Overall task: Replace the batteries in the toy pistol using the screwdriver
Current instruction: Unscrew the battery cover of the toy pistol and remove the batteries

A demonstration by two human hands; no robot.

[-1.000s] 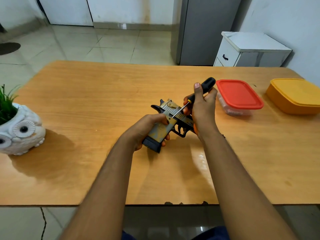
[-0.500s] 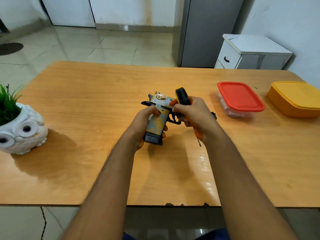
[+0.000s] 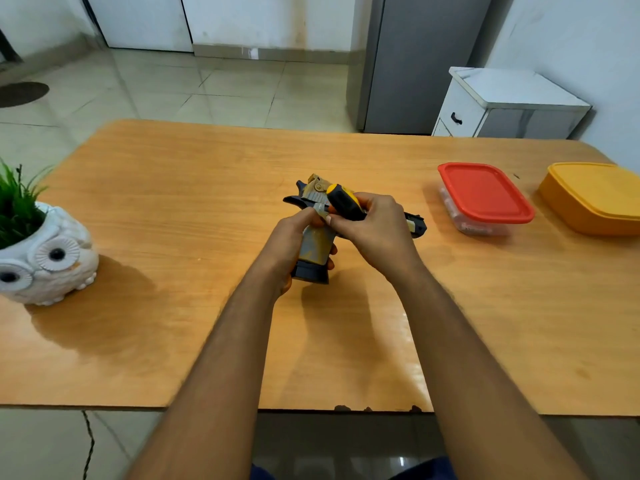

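Toy pistol (image 3: 313, 245): a blocky plastic gun with worn yellow-grey paint and a dark base plate, held above the middle of the tabletop (image 3: 173, 209), grip toward the person and dark muzzle pointing right.
Left hand (image 3: 294, 244): fingers were curled round the grip, thumb up near the rear of the slide.
Right hand (image 3: 375, 230): fingers were closed round the screwdriver (image 3: 343, 200) and lay over the pistol's frame; whether they also pinched the pistol could not be told.
Screwdriver: a rounded black-and-yellow handle stuck out leftward from the fist; its shaft was hidden.
Tabletop: smooth, glossy orange-brown wood grain.
Owl pot (image 3: 45, 258): white glazed ceramic with green grass blades, at the left edge.
Red-lidded box (image 3: 485, 195): clear plastic, rounded square, at the right.
Yellow box (image 3: 595, 199): opaque plastic, far right.
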